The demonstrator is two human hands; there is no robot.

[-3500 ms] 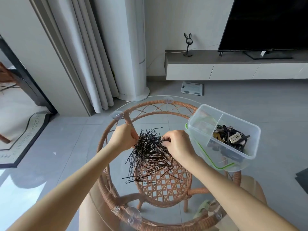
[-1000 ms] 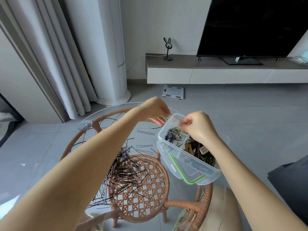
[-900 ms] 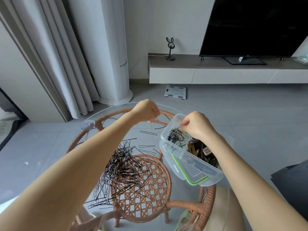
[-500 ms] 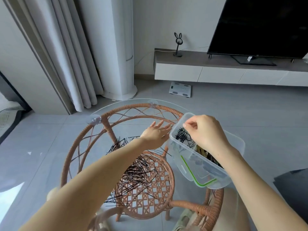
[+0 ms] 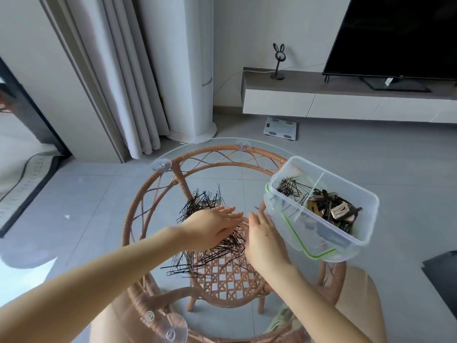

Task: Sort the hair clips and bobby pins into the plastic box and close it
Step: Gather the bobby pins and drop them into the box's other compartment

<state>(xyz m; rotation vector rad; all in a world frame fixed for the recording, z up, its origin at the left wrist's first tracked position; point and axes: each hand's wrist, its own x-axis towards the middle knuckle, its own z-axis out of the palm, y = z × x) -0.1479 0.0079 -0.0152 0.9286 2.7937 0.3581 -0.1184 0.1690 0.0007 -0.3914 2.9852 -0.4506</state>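
Grip: left hand and right hand flat, fingers spread, holding nothing.
Bobby pins: piled under both hands.
Plastic box: lidless, at 3 o'clock.

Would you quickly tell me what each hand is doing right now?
Left hand: open, fingers flat over the bobby pins, holding nothing.
Right hand: open beside the pile, holding nothing.

I see black bobby pins, a clear plastic box, its green-edged lid, and a tan lattice-woven rattan table on grey tiles.
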